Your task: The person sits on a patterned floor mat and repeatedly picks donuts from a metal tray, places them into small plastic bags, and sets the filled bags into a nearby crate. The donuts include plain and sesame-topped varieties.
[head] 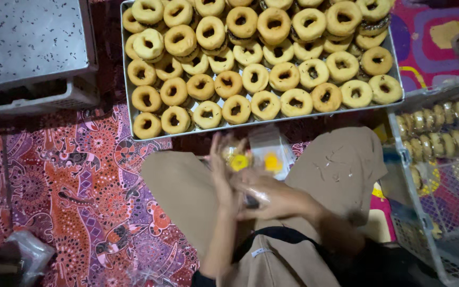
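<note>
Both hands, left [223, 175] and right [272, 197], press together on a clear crinkled plastic bag [268, 151] (blurred), below a shallow metal tray [128, 114] of golden ring-shaped pastries [255, 78]; a white wire basket [431, 212] stands right.

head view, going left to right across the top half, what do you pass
grey speckled metal box → metal tray of ring-shaped pastries → white plastic basket holding bagged pastries
</note>
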